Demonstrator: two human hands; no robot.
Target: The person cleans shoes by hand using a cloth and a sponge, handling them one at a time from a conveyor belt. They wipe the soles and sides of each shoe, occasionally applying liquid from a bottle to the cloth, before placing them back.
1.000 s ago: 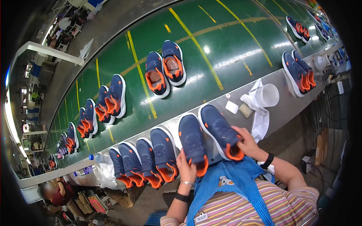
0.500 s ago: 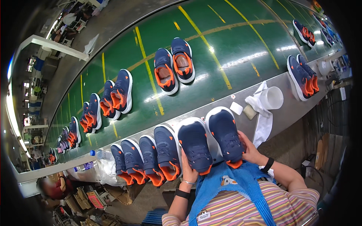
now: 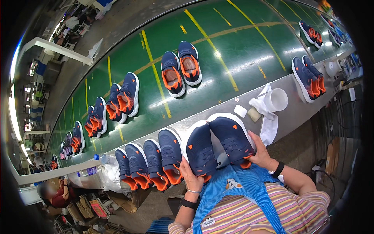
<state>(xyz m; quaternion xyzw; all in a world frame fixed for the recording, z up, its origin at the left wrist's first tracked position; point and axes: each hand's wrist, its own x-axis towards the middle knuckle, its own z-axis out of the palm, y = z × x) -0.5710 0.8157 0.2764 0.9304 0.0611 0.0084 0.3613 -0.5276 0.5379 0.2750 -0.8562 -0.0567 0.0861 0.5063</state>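
Two navy sneakers with white soles and orange linings are held up side by side in front of my blue apron. My left hand point(image 3: 191, 174) grips the left sneaker point(image 3: 199, 150) by its outer side near the heel. The right sneaker point(image 3: 230, 136) sits in my right hand point(image 3: 261, 152), fingers on its outer side and heel. Their toes touch or nearly touch, and the heels are apart. Just left of my left hand, several matching sneakers point(image 3: 152, 158) stand in a row on the metal ledge point(image 3: 218, 102).
Beyond the ledge runs a green conveyor belt point(image 3: 230, 50) with yellow lines, carrying pairs of sneakers point(image 3: 181, 68). On the ledge to the right are a white cup point(image 3: 277, 100), a white cloth point(image 3: 269, 128), a sponge point(image 3: 254, 114) and another pair point(image 3: 308, 80). A plastic bottle point(image 3: 105, 158) lies left.
Both held sneakers have turned, their toes coming together and their outer sides showing more. My hands have shifted slightly with them, still gripping. The view has moved a little.
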